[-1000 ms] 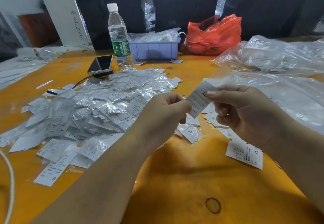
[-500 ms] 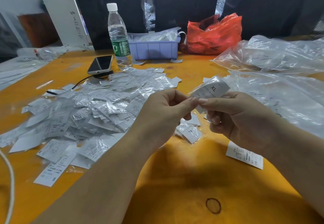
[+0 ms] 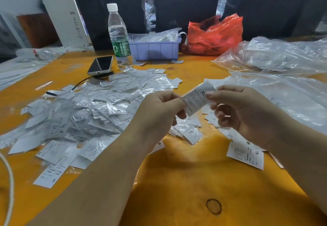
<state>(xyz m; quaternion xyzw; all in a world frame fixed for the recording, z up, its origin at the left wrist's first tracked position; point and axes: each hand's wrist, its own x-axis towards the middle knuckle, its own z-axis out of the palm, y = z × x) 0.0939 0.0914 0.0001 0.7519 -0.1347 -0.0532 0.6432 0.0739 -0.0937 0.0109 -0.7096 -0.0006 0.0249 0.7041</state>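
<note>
Tag shift: XL tag (image 3: 195, 100) had swung steeper.
Look: white, printed, curled.
Axis: seven to one o'clock, XL end uppermost.
Grip: left hand (image 3: 159, 112) and right hand (image 3: 247, 112) both pinched it.

Single head camera, facing forward and down, close over table (image 3: 177, 181).

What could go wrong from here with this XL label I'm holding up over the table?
The label is pinched only at its ends by the left grip and right grip. It may slip and fall among the loose labels below, some marked S or M, and get mixed up. It bends between them, so it might crease. A reach across the pile might knock the bottle onto the phone beside it.
</note>
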